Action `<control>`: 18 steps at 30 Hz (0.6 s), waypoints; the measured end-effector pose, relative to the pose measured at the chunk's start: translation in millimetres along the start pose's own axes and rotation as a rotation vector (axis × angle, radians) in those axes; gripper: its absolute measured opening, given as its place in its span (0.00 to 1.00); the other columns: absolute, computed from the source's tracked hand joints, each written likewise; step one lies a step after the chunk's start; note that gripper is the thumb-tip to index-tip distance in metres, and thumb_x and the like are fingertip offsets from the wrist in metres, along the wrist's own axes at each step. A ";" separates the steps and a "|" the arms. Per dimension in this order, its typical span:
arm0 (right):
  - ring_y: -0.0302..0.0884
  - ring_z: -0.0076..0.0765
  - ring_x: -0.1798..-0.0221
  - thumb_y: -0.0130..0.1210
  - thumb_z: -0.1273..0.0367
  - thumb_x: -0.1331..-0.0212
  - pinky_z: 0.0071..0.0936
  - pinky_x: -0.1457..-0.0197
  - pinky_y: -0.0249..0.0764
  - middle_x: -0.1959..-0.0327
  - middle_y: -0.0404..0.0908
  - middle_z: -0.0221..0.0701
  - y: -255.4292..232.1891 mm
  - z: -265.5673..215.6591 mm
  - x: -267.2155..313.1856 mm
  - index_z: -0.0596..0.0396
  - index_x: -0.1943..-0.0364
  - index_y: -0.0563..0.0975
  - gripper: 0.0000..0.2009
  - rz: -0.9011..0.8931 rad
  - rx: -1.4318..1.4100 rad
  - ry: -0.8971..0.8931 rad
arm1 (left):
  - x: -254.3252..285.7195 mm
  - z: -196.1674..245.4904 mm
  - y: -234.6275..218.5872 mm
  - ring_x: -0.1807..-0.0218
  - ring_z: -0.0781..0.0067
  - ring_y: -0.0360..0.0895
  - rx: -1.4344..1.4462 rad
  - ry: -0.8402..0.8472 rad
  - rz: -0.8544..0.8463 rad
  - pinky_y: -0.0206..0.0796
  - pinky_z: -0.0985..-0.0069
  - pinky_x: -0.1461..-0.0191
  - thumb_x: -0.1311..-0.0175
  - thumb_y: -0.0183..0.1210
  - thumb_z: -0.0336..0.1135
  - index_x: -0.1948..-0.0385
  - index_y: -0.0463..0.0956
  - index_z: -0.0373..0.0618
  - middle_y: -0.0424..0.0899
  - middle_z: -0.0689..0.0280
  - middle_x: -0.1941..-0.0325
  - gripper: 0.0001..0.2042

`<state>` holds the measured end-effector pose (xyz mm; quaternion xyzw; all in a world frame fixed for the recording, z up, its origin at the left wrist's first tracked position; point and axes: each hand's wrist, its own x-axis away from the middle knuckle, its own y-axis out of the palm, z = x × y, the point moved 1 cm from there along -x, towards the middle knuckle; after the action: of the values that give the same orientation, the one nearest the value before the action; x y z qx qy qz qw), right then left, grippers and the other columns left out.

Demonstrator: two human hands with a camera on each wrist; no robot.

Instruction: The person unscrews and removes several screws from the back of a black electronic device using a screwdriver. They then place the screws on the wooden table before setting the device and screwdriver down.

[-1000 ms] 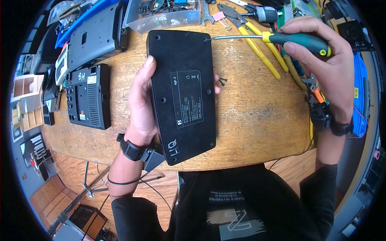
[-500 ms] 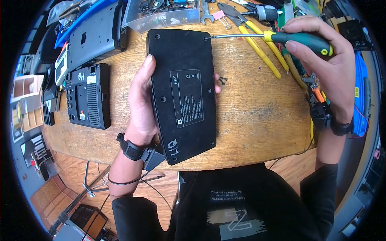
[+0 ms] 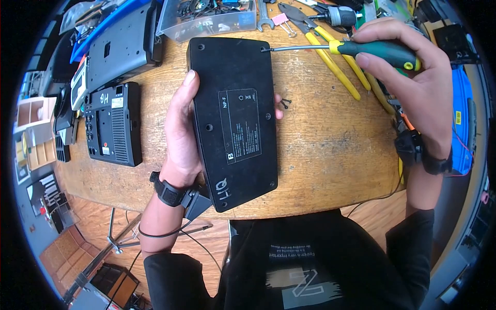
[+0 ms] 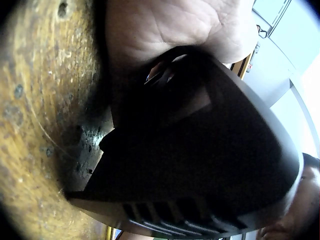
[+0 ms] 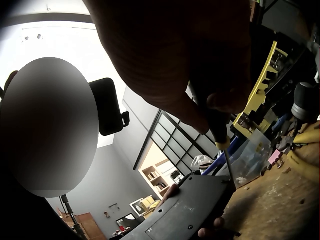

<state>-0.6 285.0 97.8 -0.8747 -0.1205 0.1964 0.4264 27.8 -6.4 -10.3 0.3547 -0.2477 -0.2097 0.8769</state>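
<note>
In the head view the left hand (image 3: 181, 126) grips a black case (image 3: 237, 181) from below, thumb along its left edge and fingertips showing past its right edge. The right hand (image 3: 418, 77) holds a green and yellow screwdriver (image 3: 380, 51) by its handle, the shaft lying level. Its tip meets the case's top right corner hole, where a small dark screw (image 3: 265, 50) shows. Two dark screws (image 3: 284, 104) are beside the left fingertips. In the left wrist view the case (image 4: 200, 160) hides most of the left fingers. The right wrist view shows the screwdriver tip at the case (image 5: 200, 200).
A second black device (image 3: 113, 124) lies at left, below a larger black panel (image 3: 121, 51). Behind the case stands a clear bin (image 3: 212, 28) of parts. Yellow-handled pliers (image 3: 333, 67), a wrench (image 3: 265, 18) and a pink clip (image 3: 280, 20) lie on the wooden table (image 3: 330, 155).
The right hand and screwdriver have shifted slightly left, and the tip now sits closer to the case's corner hole. The left hand and case have hardly moved.
</note>
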 end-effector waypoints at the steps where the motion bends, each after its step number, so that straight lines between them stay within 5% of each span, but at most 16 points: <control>1: 0.83 0.28 0.46 0.68 0.75 0.38 0.23 0.41 0.76 0.50 0.86 0.31 -1.4 -0.3 0.7 0.58 0.51 0.84 0.11 0.004 -0.021 0.020 | 0.2 0.0 0.3 0.41 0.45 0.83 0.000 -0.001 0.007 0.81 0.54 0.40 0.34 0.34 0.81 0.26 0.61 0.32 0.76 0.37 0.35 0.54; 3: 0.83 0.28 0.46 0.67 0.76 0.38 0.24 0.41 0.76 0.50 0.86 0.31 -4.8 -2.7 1.6 0.58 0.51 0.84 0.11 0.003 -0.034 0.071 | 0.9 -0.3 1.7 0.41 0.45 0.83 0.001 -0.004 0.021 0.81 0.55 0.40 0.34 0.34 0.81 0.26 0.61 0.32 0.76 0.37 0.35 0.54; 6: 0.83 0.28 0.46 0.66 0.76 0.37 0.24 0.40 0.75 0.50 0.85 0.32 -7.9 -5.2 0.8 0.59 0.52 0.84 0.11 -0.004 -0.017 0.077 | 0.9 0.2 10.5 0.46 0.50 0.86 0.038 0.051 0.020 0.80 0.60 0.42 0.25 0.36 0.67 0.33 0.67 0.30 0.84 0.42 0.45 0.42; 9: 0.83 0.29 0.46 0.66 0.77 0.37 0.24 0.40 0.75 0.51 0.85 0.33 -5.4 -4.5 -1.9 0.59 0.52 0.84 0.10 -0.004 0.000 -0.042 | 0.9 0.0 9.8 0.46 0.50 0.86 0.036 0.050 0.022 0.80 0.60 0.42 0.25 0.36 0.67 0.33 0.68 0.30 0.84 0.42 0.45 0.42; 12: 0.82 0.30 0.46 0.66 0.77 0.38 0.25 0.39 0.75 0.50 0.85 0.33 -5.8 -7.4 -2.2 0.59 0.52 0.84 0.11 -0.008 0.025 -0.060 | 0.3 -0.7 0.8 0.41 0.45 0.83 -0.017 0.003 0.008 0.81 0.55 0.40 0.34 0.33 0.81 0.26 0.61 0.31 0.76 0.37 0.35 0.54; 15: 0.83 0.31 0.45 0.67 0.77 0.38 0.25 0.39 0.75 0.50 0.85 0.33 -5.2 -8.9 -2.0 0.59 0.52 0.84 0.11 0.007 0.022 -0.064 | 0.8 0.4 9.1 0.47 0.50 0.86 0.022 0.050 0.021 0.81 0.60 0.42 0.25 0.36 0.68 0.33 0.68 0.31 0.84 0.42 0.45 0.42; 18: 0.83 0.31 0.45 0.67 0.77 0.39 0.25 0.39 0.75 0.50 0.85 0.33 -5.4 -10.6 -0.8 0.59 0.52 0.84 0.11 0.005 0.033 -0.073 | 0.6 0.2 9.2 0.46 0.49 0.86 0.024 0.049 0.012 0.80 0.60 0.41 0.25 0.36 0.68 0.32 0.67 0.30 0.84 0.42 0.44 0.42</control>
<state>3.2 280.6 108.2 -0.8600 -0.1306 0.2313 0.4357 29.9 -0.7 -3.4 0.3684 -0.2310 -0.1927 0.8797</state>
